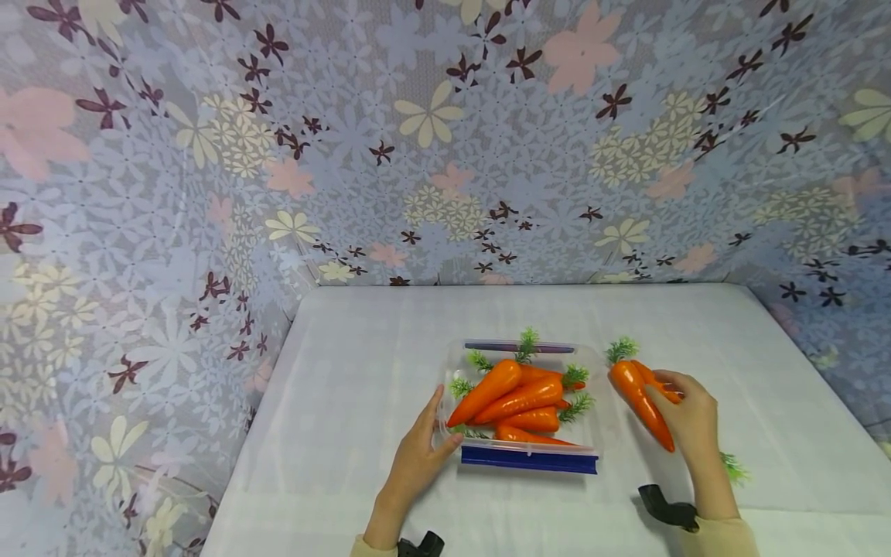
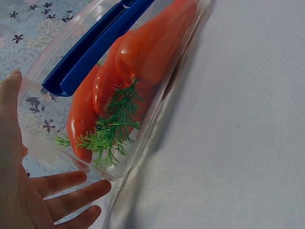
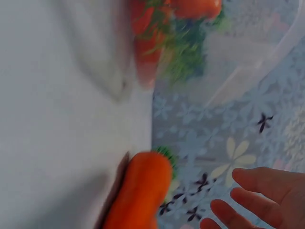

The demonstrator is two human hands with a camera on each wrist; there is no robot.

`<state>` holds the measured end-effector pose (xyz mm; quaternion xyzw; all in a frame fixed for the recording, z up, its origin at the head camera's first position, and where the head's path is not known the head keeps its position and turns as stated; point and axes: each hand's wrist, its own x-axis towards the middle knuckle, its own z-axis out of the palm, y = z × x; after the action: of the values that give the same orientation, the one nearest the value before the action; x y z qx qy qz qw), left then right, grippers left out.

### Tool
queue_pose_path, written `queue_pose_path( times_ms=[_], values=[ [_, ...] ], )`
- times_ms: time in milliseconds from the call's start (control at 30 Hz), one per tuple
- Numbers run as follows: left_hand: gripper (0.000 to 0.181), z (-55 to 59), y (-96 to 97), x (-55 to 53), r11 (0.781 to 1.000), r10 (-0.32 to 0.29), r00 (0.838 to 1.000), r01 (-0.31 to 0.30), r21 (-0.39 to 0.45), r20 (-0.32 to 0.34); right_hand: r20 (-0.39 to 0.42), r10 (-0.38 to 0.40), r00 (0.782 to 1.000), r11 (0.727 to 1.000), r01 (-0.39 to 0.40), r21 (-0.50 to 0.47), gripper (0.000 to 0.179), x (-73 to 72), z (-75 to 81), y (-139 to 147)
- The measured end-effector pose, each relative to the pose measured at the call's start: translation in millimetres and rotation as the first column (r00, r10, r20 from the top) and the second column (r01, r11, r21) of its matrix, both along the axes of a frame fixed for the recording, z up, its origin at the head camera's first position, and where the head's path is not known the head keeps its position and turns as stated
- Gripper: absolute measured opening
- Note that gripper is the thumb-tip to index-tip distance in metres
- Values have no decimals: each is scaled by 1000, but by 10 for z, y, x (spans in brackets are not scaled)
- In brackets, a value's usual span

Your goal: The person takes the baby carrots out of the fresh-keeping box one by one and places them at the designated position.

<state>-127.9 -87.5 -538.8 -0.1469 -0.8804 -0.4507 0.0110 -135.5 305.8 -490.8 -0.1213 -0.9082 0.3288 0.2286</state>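
Observation:
A clear plastic box (image 1: 592, 433) with blue clips holds several orange carrots (image 1: 518, 398) with green tops. At its left side is my left hand (image 1: 418, 452), fingers spread and fairly straight along the wall, thumb near the front corner. The left wrist view shows this hand (image 2: 57, 200) beside the box's end, not wrapped round anything. To the right of the box lie two carrots, one in front (image 1: 640, 402) and one partly hidden behind it (image 1: 647, 374). My right hand (image 1: 689, 406) is over them, its fingers loosely extended in the right wrist view; contact is unclear.
Another green carrot top (image 1: 732, 468) shows beside the right wrist, its body hidden by the arm. A white cloth (image 1: 348, 371) covers the table. Flower-patterned fabric (image 1: 445, 155) hangs behind and at both sides. A dark blue clip (image 1: 529, 459) folds out at the box's front.

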Motion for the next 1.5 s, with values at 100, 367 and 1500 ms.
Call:
queue_pose_path(
  times_ms=[100, 367, 1500],
  values=[
    [76, -2, 2, -4, 1000, -1, 1000, 1, -5, 0, -19, 24, 1000, 1000, -24, -4, 26, 6, 62, -79],
    [76, 6, 0, -7, 1000, 0, 1000, 0, 4, -2, -44, 93, 995, 996, -92, 6, 27, 2, 214, -299],
    [75, -26, -10, -7, 1000, -7, 1000, 7, 2, -8, -69, 382, 922, 920, -386, -70, 25, -164, 195, -1098]
  ],
)
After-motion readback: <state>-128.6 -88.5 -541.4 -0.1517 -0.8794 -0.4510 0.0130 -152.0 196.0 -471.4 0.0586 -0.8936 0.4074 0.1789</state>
